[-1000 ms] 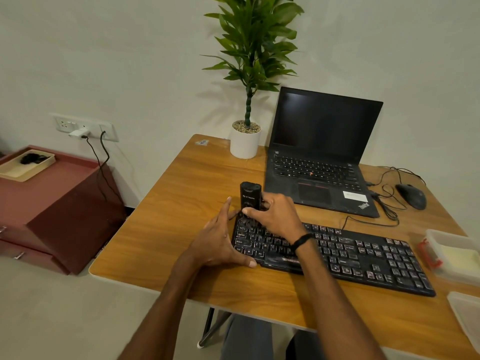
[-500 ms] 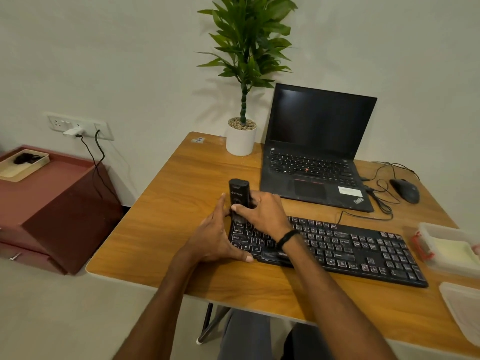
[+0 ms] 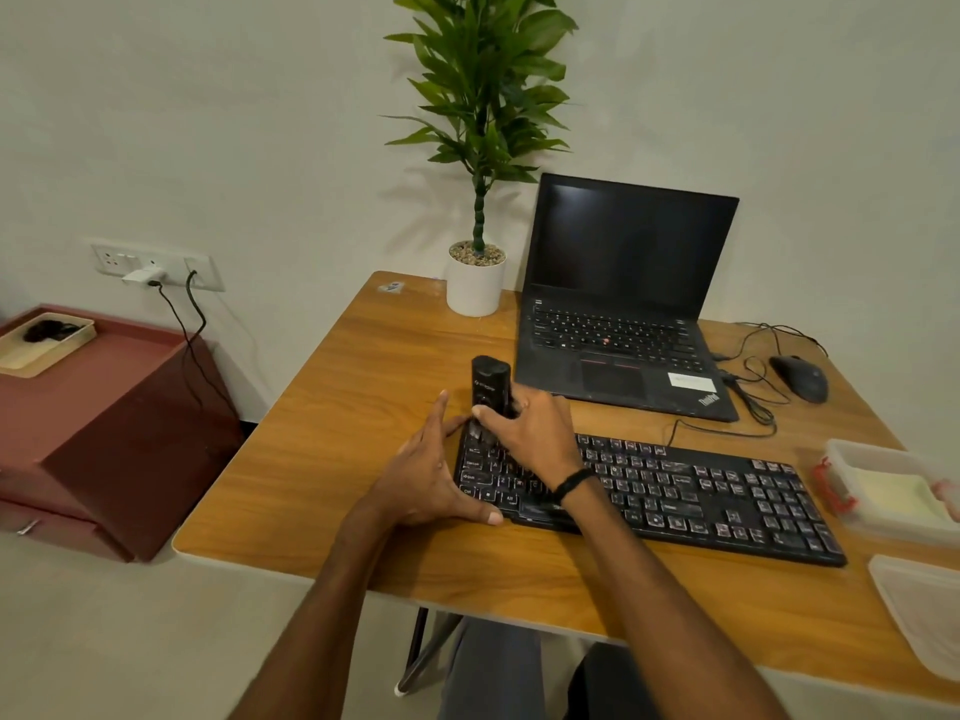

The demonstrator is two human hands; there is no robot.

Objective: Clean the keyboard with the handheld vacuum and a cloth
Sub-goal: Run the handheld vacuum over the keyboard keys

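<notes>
Cabinet (image 3: 119,418), dark red, stands well off to the left of both hands, with a shallow tray (image 3: 47,341) on top and a wall socket (image 3: 156,265) above, cables plugged in.

Left hand (image 3: 431,478): fingers straight and together, thumb spread wide. It lies flat on the table (image 3: 322,449) against the left end of the keyboard (image 3: 691,493), thumb along the front edge. It holds nothing and looks to be bracing.

Vacuum (image 3: 491,383): small, black, upright, just past the left fingertips, its lower end down on the keyboard's far-left corner keys.

Right hand (image 3: 532,433): fingers and thumb curled round the vacuum's lower body in a firm grip, with a black band (image 3: 571,483) on the wrist.

Change over the last second: almost none on the table. The vacuum has stayed at that same corner and the left hand has not left the keyboard's end; mostly the head has shifted. My reading is that the vacuum is lingering on the corner keys, either starting or ending a row. The long run of keys right of the right hand probably still needs passes.

Beyond the right hand: a plant pot (image 3: 475,284) and an open laptop (image 3: 623,324), screen dark. Further right is a mouse (image 3: 800,379) with a loose cable.

Far right of the right hand, well apart: a clear box (image 3: 883,493) with something pale yellow inside, possibly the cloth, though I cannot tell. A lid (image 3: 924,610) lies nearer. The wiping step is not yet begun.
</notes>
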